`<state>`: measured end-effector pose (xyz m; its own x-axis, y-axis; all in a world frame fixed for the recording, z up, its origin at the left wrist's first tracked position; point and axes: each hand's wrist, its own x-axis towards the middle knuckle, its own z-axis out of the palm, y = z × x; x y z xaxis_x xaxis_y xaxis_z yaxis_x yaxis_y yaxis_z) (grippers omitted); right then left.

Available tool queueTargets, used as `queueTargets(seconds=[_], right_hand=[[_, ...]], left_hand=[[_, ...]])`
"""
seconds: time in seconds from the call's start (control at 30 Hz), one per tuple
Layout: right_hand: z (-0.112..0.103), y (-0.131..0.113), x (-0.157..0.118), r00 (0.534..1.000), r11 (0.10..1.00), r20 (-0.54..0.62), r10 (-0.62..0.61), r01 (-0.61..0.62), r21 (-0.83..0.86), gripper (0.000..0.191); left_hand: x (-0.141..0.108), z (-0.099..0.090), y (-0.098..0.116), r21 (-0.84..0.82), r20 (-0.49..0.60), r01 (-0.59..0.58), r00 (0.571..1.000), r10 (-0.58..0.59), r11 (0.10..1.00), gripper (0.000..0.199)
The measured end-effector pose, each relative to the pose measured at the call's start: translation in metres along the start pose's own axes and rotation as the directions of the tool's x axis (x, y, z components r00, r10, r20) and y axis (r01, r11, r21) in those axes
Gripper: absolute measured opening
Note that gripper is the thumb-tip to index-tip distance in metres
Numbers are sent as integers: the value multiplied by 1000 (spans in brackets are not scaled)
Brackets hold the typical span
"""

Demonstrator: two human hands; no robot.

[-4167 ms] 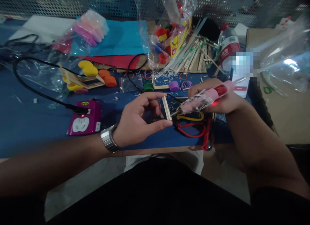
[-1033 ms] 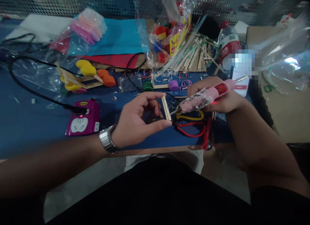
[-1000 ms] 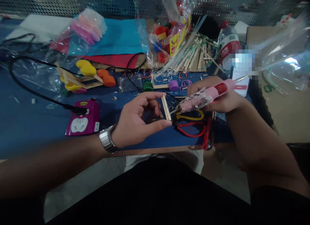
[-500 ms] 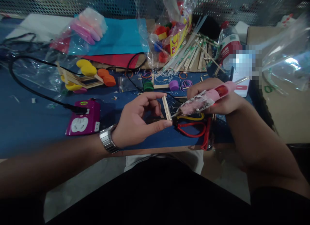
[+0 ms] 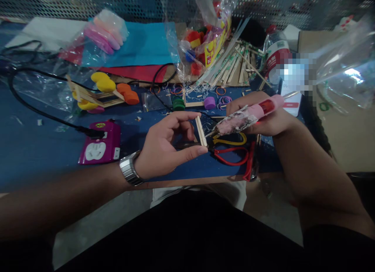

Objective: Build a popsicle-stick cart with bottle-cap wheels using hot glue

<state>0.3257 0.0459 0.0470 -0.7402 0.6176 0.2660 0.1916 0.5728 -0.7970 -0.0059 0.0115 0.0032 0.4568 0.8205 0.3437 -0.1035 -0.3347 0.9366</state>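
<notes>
So a pair of thin, pale wooden sticks (image 5: 201, 131) is held up above the blue surface (image 5: 43, 147), pinched end to end by the left hand (image 5: 166, 141): thumb clamped on the near end, index finger on the far one, other fingers curled behind. A pink, pistol-shaped glue gun (image 5: 240, 119) is gripped by the right hand (image 5: 272, 119), fingers wrapped round its body, and its thin metal tip is pointed at the sticks near the thumb end. Whether they're actually touched by it can't be told. A hand tool with red and yellow handles (image 5: 234, 143) is left lying just below. Handling-wise, the sticks are probably super light and stiff, but easily snapped if pressed hard. They're best held by the ends, with the thumb kept clear of that likely hot tip.
</notes>
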Motion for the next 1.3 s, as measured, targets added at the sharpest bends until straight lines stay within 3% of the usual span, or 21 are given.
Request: queueTargets(seconds=[0.2, 0.43, 0.9, 1.13, 1.3], right_hand=[[-1, -2, -1, 1000, 1000, -16, -12, 12, -22, 44], [3, -10, 3, 999, 1000, 39, -1, 0, 15, 58], [2, -4, 0, 1000, 1000, 2, -3, 3, 18, 50], [2, -8, 3, 999, 1000, 41, 2, -1, -11, 53], [2, -10, 4, 999, 1000, 39, -1, 2, -24, 53]], left_hand=[[0, 0, 2, 12, 8, -10, 1000, 9, 1000, 68], [0, 0, 0, -12, 2, -7, 1000, 7, 1000, 67], [1, -1, 3, -19, 25, 12, 1000, -11, 1000, 70], [0, -1, 1, -14, 33, -30, 999, 30, 999, 68], [-1, 0, 2, -20, 34, 4, 999, -3, 1000, 70]])
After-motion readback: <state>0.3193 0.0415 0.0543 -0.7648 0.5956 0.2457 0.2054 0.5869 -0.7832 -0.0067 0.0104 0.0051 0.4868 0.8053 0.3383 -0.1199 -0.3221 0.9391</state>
